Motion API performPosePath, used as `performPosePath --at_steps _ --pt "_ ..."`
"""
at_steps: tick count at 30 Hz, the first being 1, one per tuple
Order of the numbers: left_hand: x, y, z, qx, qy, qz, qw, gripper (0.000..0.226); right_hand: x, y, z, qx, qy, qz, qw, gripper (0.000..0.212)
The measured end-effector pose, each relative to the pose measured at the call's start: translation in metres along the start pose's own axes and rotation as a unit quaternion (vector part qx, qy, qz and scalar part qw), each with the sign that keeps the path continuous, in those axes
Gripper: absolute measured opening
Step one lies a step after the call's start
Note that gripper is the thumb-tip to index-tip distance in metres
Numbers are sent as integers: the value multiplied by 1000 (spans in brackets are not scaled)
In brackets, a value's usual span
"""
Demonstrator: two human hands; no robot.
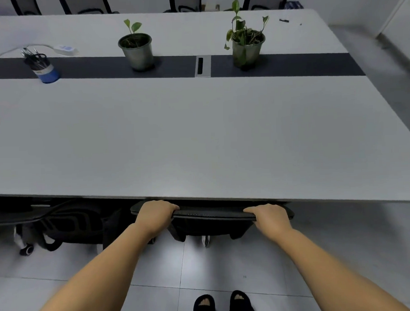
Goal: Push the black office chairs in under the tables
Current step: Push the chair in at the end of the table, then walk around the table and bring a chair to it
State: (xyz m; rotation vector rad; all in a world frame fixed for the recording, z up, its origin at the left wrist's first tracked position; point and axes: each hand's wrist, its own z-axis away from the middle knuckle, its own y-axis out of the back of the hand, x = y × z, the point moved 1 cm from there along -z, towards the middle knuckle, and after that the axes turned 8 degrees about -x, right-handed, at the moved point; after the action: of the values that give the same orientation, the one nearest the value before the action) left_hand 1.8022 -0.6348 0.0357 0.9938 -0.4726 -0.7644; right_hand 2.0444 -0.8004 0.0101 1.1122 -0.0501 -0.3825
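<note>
A black office chair (211,215) stands at the near edge of the long grey table (198,136), its seat hidden under the tabletop and only the top of its backrest showing. My left hand (155,214) grips the left end of the backrest's top edge, fingers curled over it. My right hand (270,214) grips the right end the same way. A second black chair (73,222) sits under the table to the left, its backrest also against the table edge.
On the table's dark centre strip stand two potted plants (137,51) (247,45), a pen cup (42,67) and a cable port (203,65); a power strip (65,49) lies behind. More chairs (185,2) line the far side. My feet (223,305) are on tiled floor.
</note>
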Motion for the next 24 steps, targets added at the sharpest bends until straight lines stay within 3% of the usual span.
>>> performPosePath --at_steps 7,10,12,14,18,24 --pt "-5 -3 0 1 -5 13 1000 22 -3 6 2 -23 9 -40 999 31" --pt "-10 -5 1 -14 -30 38 999 36 -3 11 17 -43 13 -87 995 49" --pt "-9 -2 9 -17 -70 56 996 57 -5 14 39 -5 15 -124 992 58" --pt "0 5 25 39 -129 85 987 64 -10 15 69 49 7 -193 980 60" --pt "26 15 75 114 -157 248 949 58 -25 9 141 115 -25 -383 916 59" --pt "69 9 135 147 -164 496 840 53 -51 -20 247 230 -84 -600 761 53"
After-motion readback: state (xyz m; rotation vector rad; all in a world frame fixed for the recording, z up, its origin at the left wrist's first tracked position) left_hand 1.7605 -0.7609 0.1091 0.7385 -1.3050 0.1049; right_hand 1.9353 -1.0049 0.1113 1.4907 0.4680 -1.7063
